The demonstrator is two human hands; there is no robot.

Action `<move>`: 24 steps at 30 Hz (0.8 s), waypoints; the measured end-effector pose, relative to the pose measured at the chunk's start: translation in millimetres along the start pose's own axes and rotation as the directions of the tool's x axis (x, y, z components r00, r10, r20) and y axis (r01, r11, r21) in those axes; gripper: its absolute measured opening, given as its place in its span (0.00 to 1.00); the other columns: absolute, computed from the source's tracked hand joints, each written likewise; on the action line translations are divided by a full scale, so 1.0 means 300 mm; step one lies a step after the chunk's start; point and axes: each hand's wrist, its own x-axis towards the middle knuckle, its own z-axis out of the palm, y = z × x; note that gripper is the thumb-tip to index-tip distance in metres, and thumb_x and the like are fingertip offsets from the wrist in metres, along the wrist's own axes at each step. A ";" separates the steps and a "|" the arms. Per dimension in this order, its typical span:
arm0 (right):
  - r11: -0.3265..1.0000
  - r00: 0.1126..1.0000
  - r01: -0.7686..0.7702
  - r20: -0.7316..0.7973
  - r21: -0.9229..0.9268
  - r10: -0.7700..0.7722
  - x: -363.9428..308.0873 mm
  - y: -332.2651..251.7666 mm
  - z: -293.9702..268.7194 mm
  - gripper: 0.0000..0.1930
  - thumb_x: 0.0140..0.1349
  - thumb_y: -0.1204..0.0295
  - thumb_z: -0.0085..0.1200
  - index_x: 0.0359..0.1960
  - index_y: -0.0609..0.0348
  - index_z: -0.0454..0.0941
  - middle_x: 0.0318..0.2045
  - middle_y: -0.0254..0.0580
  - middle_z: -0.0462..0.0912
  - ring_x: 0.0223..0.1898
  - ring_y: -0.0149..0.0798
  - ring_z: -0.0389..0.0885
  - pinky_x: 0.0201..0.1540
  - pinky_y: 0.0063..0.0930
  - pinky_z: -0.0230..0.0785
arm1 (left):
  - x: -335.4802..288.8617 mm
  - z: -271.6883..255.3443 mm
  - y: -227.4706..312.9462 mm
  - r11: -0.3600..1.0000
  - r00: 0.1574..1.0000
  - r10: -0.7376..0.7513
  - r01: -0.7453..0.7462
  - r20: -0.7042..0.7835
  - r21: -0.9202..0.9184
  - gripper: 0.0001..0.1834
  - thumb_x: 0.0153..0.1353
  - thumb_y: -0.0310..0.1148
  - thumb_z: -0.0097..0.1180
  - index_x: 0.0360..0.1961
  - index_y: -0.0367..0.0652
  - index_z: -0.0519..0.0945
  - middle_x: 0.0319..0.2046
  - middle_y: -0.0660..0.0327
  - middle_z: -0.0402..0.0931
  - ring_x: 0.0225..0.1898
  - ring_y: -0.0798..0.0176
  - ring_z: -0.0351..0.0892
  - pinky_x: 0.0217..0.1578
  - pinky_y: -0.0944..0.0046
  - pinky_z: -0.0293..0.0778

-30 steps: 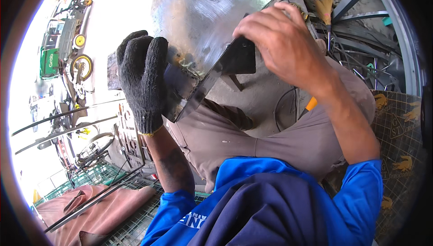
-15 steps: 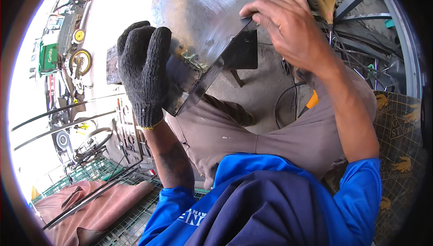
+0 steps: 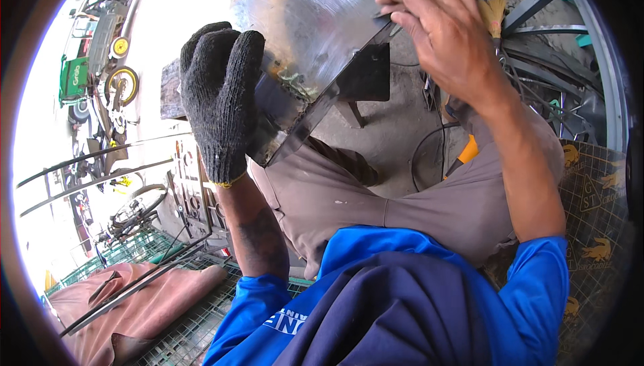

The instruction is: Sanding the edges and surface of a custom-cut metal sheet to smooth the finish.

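Your two hands stand well apart on either side of a bent sheet-metal piece (image 3: 318, 31), upper centre of the frame. Your left hand (image 3: 221, 101), in a black knit glove, is closed on the piece's left side; its grip beneath cannot be seen. Your bare right hand (image 3: 456, 44), upper right, has its fingers bent and its thumb near the forefinger, pinching a small dark piece (image 3: 384, 16) against the long edge. The metal lies tilted between both hands, its lower corner above your trousers (image 3: 342, 195).
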 end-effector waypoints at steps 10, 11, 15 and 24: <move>0.969 0.997 0.057 -0.069 0.241 -0.042 -0.058 -0.173 0.019 0.07 0.68 0.73 0.61 0.46 0.45 0.83 0.30 0.26 0.86 0.37 0.35 0.81 0.50 0.37 0.67 | 0.009 -0.009 -0.029 0.984 0.991 0.126 -0.130 0.043 0.120 0.17 0.65 0.39 0.69 0.41 0.33 0.86 0.47 0.47 0.82 0.54 0.48 0.79 0.55 0.54 0.74; 0.976 0.998 0.037 -0.060 0.216 -0.025 -0.054 -0.160 0.007 0.07 0.69 0.72 0.60 0.46 0.45 0.83 0.30 0.25 0.85 0.37 0.34 0.81 0.49 0.36 0.66 | 0.008 -0.010 -0.028 0.982 0.990 0.132 -0.137 0.048 0.129 0.17 0.65 0.39 0.69 0.41 0.33 0.86 0.48 0.47 0.82 0.54 0.48 0.79 0.55 0.54 0.74; 0.997 1.000 0.025 -0.018 0.074 -0.023 -0.015 -0.105 -0.005 0.08 0.70 0.71 0.59 0.48 0.46 0.83 0.29 0.25 0.86 0.36 0.33 0.80 0.49 0.36 0.66 | 0.003 -0.006 -0.012 0.998 0.999 0.031 -0.032 0.010 0.050 0.16 0.65 0.39 0.69 0.41 0.33 0.86 0.48 0.47 0.81 0.54 0.48 0.79 0.55 0.53 0.74; 0.991 0.989 0.129 0.080 -0.021 -0.127 0.009 -0.117 -0.067 0.10 0.69 0.71 0.58 0.50 0.46 0.83 0.28 0.29 0.85 0.36 0.36 0.80 0.51 0.38 0.68 | -0.011 0.004 0.018 0.998 0.998 0.050 -0.051 0.031 0.038 0.16 0.64 0.38 0.72 0.39 0.33 0.86 0.47 0.51 0.81 0.50 0.53 0.81 0.53 0.56 0.75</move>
